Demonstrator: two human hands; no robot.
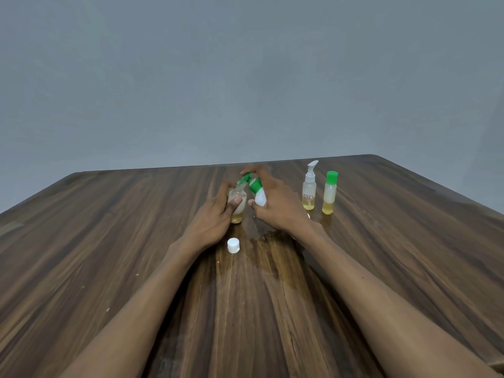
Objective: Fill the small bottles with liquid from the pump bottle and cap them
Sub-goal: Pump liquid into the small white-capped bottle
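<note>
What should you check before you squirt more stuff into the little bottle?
1. Left hand holds the small bottle upright: ok.
2. Right hand grips the pump bottle: ok.
3. Green nozzle right over the opening: cannot tell.
4. Room left in the small bottle: ok.
5. White cap close by: ok.
6. Table dry: not ok, wet patch.

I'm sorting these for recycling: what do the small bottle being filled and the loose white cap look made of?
The small bottle looks like clear, glossy plastic, possibly glass: yellowish liquid shows through its wall. The white cap looks like opaque moulded plastic, smooth and slightly shiny.
</note>
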